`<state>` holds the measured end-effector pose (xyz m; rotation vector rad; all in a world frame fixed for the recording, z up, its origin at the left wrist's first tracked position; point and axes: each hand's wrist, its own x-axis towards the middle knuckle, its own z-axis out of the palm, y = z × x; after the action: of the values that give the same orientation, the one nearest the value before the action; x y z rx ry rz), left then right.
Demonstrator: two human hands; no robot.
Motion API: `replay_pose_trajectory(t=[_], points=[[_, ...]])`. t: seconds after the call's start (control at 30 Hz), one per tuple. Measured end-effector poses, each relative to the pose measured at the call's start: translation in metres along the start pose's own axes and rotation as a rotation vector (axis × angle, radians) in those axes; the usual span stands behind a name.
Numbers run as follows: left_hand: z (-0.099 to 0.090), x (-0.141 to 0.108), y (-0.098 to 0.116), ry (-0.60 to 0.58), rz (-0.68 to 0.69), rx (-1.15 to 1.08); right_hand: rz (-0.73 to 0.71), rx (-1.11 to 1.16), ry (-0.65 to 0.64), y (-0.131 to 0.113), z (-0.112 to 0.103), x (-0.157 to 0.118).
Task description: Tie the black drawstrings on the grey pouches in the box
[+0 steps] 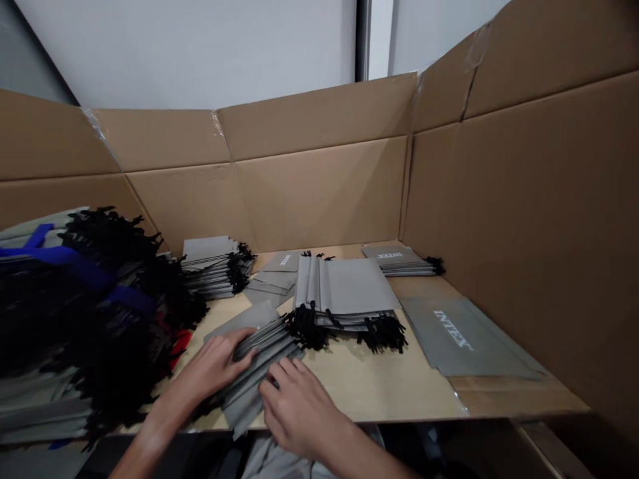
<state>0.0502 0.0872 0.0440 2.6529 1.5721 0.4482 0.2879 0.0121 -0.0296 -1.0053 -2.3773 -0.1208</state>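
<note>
Thin grey fabric drawstring bags (262, 349) in a floppy stack, black cords (307, 327) bunched at one end, left hand (214, 364) and right hand (297, 406) on top, fingers (279, 379) spread – pale wood tabletop (379, 386) underneath

A packing station: a wooden table (379, 386) walled by cardboard panels (319, 193), piled with grey drawstring bags (344, 286).

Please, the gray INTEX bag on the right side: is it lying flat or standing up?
Lying flat: the gray INTEX bag rests spread out on the table top, its white lettering facing up.
</note>
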Motion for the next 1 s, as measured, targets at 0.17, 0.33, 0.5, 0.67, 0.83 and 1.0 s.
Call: replay_pose_trajectory(t=[0.17,0.33,0.5,0.67,0.83,1.0], points=[[0.005,-0.01,0.006,0.021,0.015,0.017,0.004,-0.006,-0.009,0.0,-0.003,0.001],[0.024,-0.021,0.007,-0.032,0.046,-0.004,0.005,0.005,-0.007,0.0,-0.008,0.001],[0.022,-0.014,-0.004,-0.036,0.049,-0.001,0.001,0.0,-0.005,0.001,-0.008,0.001],[0.001,0.001,-0.012,0.024,0.042,0.01,-0.008,-0.011,0.019,0.002,-0.007,0.002],[-0.016,0.004,-0.015,0.11,0.029,0.002,-0.015,0.006,0.012,0.003,-0.008,0.003],[0.007,-0.009,-0.007,0.022,0.05,-0.024,-0.013,0.004,-0.012,0.004,-0.009,0.003]])
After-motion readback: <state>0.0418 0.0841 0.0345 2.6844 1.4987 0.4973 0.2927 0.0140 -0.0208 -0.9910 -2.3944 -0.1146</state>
